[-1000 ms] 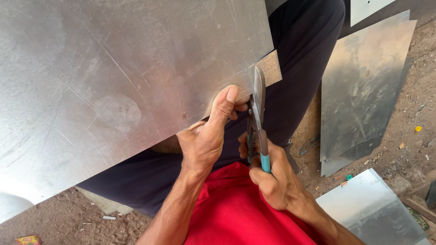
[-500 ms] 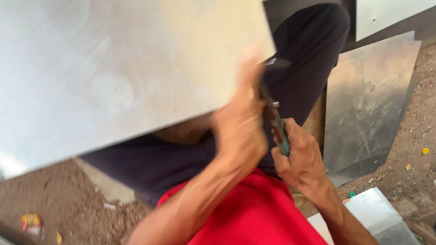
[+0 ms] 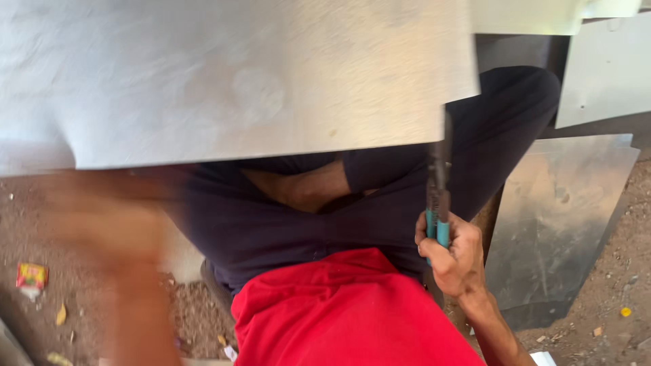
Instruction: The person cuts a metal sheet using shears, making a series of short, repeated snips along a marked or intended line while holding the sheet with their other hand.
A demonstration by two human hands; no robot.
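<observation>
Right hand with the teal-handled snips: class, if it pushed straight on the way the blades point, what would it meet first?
Probably the large metal sheet: the snips in the right hand point up at its lower right corner.

- The whole top of the view is filled by a big metal sheet (image 3: pixel 237 74); no way through is left there.
- Below its bottom edge, an open gap is seen over the lap in dark trousers (image 3: pixel 285 217).
- The right end of that gap is blocked by the snips (image 3: pixel 439 196), held upright in the right hand (image 3: pixel 456 257), with the blades touching the sheet's corner.
- The left side is crossed by the blurred left hand (image 3: pixel 112 234).
- Further right, the ground is covered by another metal sheet (image 3: pixel 556 224).
- Bare dirt ground (image 3: pixel 610 298) is found at the far right.
</observation>
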